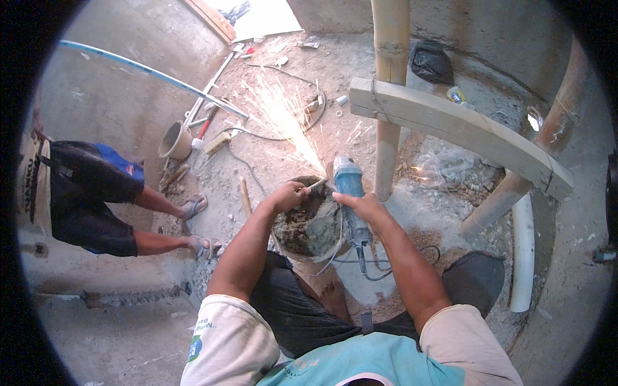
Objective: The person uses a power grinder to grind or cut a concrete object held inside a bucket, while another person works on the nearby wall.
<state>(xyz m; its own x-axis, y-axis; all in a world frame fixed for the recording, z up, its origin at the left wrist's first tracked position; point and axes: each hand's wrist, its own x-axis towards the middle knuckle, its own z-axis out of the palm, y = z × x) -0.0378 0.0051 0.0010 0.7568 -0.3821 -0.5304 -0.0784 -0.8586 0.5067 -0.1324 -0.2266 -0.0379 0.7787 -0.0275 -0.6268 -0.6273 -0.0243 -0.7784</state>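
My right hand [353,202] is closed around a blue angle grinder [349,177] with a silver head, its cord trailing down toward my legs. Sparks [283,119] spray forward and left from the grinder's disc. My left hand [293,194] grips a thin light-coloured rod [317,183] that meets the disc. Both hands are above a bucket [306,235] with dark, crusted grey material inside, between my knees.
Another person's legs [96,193] are at the left. A bamboo frame with a wooden crosspiece [460,119] stands at the right beside a white pipe [523,257]. A long pipe [148,72], a small bucket [175,140], cables, a black bag [430,63] and rubble lie around.
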